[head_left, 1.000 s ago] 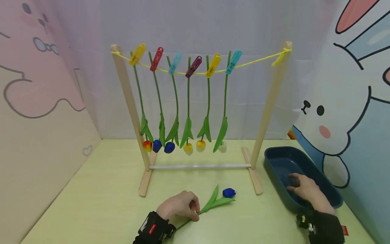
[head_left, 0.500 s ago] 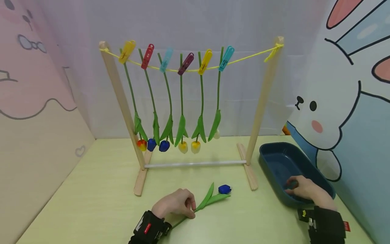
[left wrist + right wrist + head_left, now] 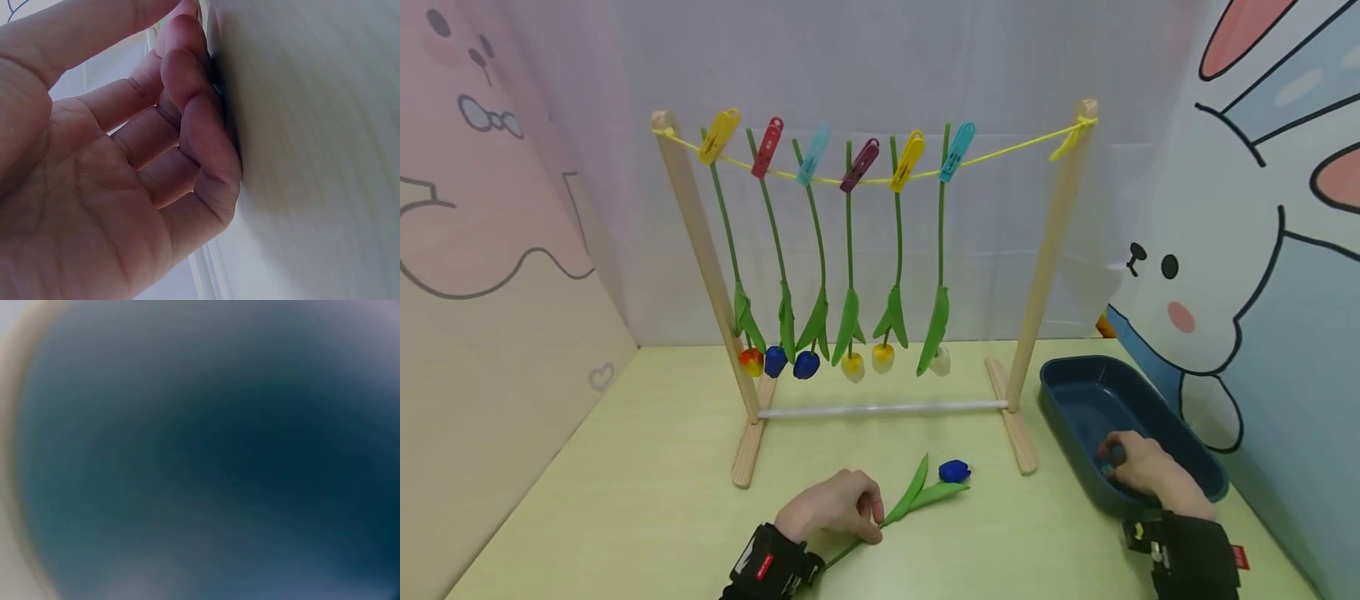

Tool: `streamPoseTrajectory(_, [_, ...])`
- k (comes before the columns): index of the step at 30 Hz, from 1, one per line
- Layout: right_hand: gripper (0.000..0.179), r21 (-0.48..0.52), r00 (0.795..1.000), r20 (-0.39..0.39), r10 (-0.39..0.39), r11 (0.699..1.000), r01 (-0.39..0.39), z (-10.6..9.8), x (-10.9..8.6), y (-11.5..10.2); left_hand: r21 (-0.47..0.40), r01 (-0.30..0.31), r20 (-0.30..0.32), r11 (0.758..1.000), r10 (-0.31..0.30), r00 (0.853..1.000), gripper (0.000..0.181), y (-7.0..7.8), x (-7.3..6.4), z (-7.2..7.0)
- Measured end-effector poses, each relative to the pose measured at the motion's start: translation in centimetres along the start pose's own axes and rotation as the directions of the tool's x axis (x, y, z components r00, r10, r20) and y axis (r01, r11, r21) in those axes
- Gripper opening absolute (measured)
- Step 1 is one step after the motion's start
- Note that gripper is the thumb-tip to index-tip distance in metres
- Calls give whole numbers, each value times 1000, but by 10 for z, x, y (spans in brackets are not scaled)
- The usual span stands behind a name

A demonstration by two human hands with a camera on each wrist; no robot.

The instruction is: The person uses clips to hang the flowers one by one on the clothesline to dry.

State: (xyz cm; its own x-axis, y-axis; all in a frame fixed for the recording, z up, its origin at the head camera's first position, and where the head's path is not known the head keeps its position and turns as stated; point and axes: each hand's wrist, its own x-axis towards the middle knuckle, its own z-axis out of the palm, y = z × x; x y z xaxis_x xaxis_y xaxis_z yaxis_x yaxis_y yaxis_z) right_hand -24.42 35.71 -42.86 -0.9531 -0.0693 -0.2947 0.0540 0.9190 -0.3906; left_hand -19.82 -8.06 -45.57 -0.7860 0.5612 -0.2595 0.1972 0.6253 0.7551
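Observation:
In the head view my left hand pinches the green stem of an artificial blue tulip lying on the table. Its two leaves and blue bloom point to the right. The left wrist view shows that hand's curled fingers against the table top. My right hand reaches down into a dark blue basin, thumb and fingers bent together. A small light-blue piece shows at those fingertips; its kind is unclear. The right wrist view is a blur of the basin's blue wall.
Behind the hands stands a wooden frame with a yellow string. Several tulips hang bloom-down from it by coloured clothespins, such as a red clothespin and a yellow clothespin. A white bar joins the frame's feet.
My right thumb and fingers have closed together inside the basin, and a light-blue piece now shows there. My left hand stays on the tulip's stem. The head view has shifted slightly.

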Motion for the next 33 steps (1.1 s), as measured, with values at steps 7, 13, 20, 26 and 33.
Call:
streamPoseTrajectory(7, [43, 14, 984, -176, -18, 1000, 21, -3, 0, -2, 1, -8, -1, 1000, 8, 1000, 16, -2, 1, 0])
streamPoseTrajectory(13, [55, 18, 956, -288, -48, 998, 55, -4, -2, -4, -6, -5, 0, 1000, 5, 1000, 15, -3, 1, 0])
streamPoseTrajectory(20, [31, 41, 856, -517, -26, 998, 55, 3, -4, -8, -21, 1, 10, 1000, -1, 1000, 15, -2, 1, 0])
streamPoseTrajectory(26, [32, 73, 829, -559, -2, 996, 51, 2, -5, -7, -28, 6, 12, 1000, -6, 1000, 15, -2, 1, 0])
streamPoseTrajectory(33, [31, 63, 841, -541, -15, 996, 58, 1, -4, -5, -23, 8, 8, 1000, -8, 1000, 15, -2, 0, 1])
